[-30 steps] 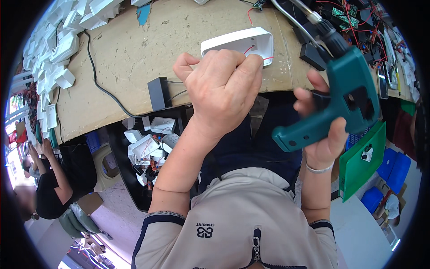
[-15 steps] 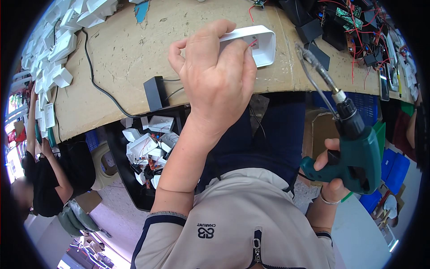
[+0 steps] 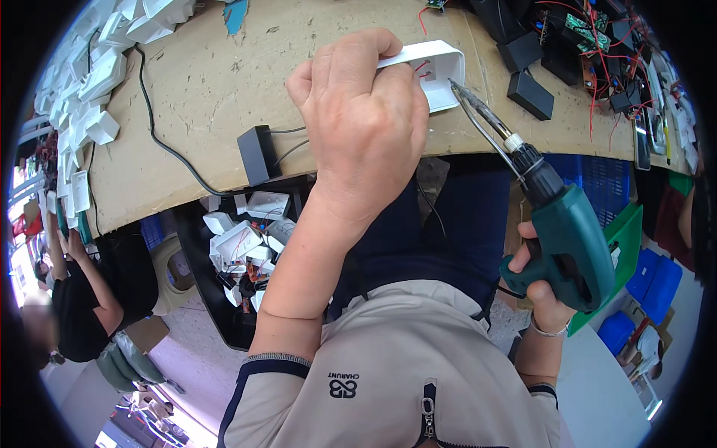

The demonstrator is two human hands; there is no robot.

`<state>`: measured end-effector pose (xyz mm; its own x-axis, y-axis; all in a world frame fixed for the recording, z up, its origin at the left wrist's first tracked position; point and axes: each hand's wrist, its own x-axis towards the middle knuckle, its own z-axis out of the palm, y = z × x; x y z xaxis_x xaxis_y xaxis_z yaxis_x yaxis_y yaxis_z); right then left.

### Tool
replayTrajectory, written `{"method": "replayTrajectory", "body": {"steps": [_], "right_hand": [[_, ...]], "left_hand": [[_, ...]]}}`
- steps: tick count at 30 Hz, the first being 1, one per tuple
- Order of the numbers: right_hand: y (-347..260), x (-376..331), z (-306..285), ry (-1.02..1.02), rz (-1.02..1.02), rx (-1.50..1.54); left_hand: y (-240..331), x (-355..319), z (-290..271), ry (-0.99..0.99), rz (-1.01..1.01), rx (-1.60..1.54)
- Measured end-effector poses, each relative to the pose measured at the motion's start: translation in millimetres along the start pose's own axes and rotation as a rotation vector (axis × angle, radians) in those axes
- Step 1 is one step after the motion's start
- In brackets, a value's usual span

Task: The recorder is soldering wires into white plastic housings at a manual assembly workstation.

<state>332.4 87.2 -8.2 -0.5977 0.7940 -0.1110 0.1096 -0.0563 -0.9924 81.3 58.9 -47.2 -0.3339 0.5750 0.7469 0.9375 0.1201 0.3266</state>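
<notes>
My left hand [image 3: 358,123] grips a white plastic housing [image 3: 454,63] over the cardboard-topped table, its fingers closed around the near wall. Inside the housing, short red wires [image 3: 423,69] show beside small metal contacts; the rest of the inside is hidden by my fingers. In my right hand [image 3: 549,305] is a green soldering gun [image 3: 573,243] with a black collar, its handle wrapped by my fingers. The gun's metal tip [image 3: 457,88] and thin feed tube reach the housing's open right end; whether the tip touches it I cannot tell.
White housings [image 3: 101,75] pile up at the far left. A black box [image 3: 258,155] with a cable lies left of my hand. Circuit boards with red wires [image 3: 590,33] and black boxes [image 3: 531,95] crowd the right. Below the table edge sits a black bin [image 3: 205,299] of parts.
My right hand has brought the soldering gun leftward, its tip now at the housing's opening. The housing has shifted slightly right and tilted, still in my left hand.
</notes>
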Motion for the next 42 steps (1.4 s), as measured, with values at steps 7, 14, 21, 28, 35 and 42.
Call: {"method": "replayTrajectory", "body": {"steps": [7,14,21,28,35,42], "right_hand": [[-6,8,6,0.005,0.017,-0.036],[-7,17,11,0.018,0.020,-0.033],[-9,21,13,0.010,0.006,-0.065],[-12,22,14,-0.002,0.039,-0.085],[-12,22,13,0.006,0.047,-0.091],[-16,17,12,0.030,0.097,-0.123]], "left_hand": [[2,3,-4,-0.022,-0.006,0.064],[1,3,-3,-0.021,-0.011,0.063],[-2,0,3,0.023,0.012,0.007],[-1,0,2,0.022,0.012,0.010],[-1,0,3,0.025,0.007,0.002],[-1,1,3,0.033,0.011,0.004]]}}
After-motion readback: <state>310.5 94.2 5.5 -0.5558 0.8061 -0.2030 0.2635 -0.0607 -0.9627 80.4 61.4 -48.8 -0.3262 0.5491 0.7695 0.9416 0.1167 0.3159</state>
